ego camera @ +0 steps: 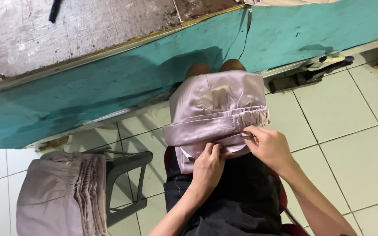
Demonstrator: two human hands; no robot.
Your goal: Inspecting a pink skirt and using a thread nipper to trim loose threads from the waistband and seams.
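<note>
Two hands are working one pale lilac garment (pixel 217 111) lying across the lap at centre frame. Left hand (pixel 208 168) is pinching its folded hem at 6 o'clock. Right hand (pixel 271 147) is gripping a small metal tool (pixel 248 137) against the elastic waistband at 3 o'clock. Stacked matching garments (pixel 62 194) are resting on a grey stool (pixel 125 168) at 8 o'clock.

Garment (pixel 217 113) draped over the lap at frame centre, below the wall (pixel 110 83) that crosses the upper frame. Left hand (pixel 208 168) on its lower edge, right hand (pixel 270 146) just right of it, touching the same edge. Stack of folded garments (pixel 62 194) on a stool (pixel 127 168) at lower left. Tiled floor (pixel 351 131) to the right.
</note>
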